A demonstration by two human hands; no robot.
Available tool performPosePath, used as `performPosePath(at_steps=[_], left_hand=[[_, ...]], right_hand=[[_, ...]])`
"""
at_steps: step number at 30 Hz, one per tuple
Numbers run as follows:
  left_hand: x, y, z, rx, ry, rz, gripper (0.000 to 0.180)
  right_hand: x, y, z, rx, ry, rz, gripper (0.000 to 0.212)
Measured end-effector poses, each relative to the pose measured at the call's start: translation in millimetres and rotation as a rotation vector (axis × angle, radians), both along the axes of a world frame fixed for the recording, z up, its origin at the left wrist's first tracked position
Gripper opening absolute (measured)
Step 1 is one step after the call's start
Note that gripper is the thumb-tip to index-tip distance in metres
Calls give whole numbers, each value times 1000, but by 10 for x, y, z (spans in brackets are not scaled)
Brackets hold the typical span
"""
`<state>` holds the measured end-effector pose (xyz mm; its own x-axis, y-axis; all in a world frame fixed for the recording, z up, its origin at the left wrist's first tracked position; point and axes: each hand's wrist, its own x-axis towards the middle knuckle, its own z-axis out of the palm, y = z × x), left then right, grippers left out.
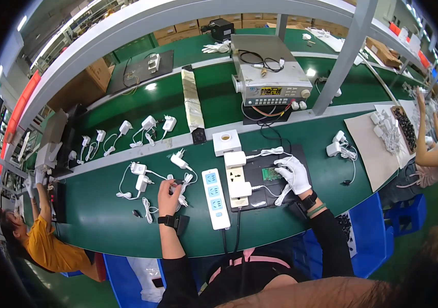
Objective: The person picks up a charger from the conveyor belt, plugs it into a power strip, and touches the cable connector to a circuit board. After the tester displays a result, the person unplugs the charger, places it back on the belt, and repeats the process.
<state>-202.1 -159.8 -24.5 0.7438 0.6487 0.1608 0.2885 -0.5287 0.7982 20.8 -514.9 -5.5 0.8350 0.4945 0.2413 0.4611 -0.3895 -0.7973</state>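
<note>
My bare left hand (167,198) is over the green bench, its fingertips closed around a small dark piece I cannot make out, beside a white cable. White power adapters (143,182) with coiled cables lie to its left, and another adapter (179,158) lies just beyond it. My right hand (296,175), in a white glove, is at the right edge of a green circuit board (271,174) on a black mat (301,154). Its fingers are bent together, hiding whatever they hold. Two adapters (240,190) sit plugged into a white socket strip (236,175) left of the board.
A power strip with blue sockets (216,205) lies between my hands. Behind stands a grey bench instrument (270,77) with a lit display. More adapters (148,122) line the far strip; others (338,146) lie right, near a cardboard sheet (370,149). Co-workers sit at both sides.
</note>
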Motion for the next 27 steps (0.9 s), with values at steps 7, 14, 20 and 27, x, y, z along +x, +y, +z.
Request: performPosePath(at_steps=[7, 14, 20, 27], left_hand=[[-13, -27, -8, 38, -17, -32, 25], [-45, -11, -54, 67, -11, -43, 25], [-35, -18, -1, 70, -13, -47, 25], [-44, -39, -27, 24, 0, -41, 26]], right_hand=[[8, -19, -2, 0, -18, -3, 23], [0, -8, -19, 30, 10, 1, 22], [43, -17, 11, 189, -37, -31, 20], [-82, -112, -26, 185, 106, -66, 18]])
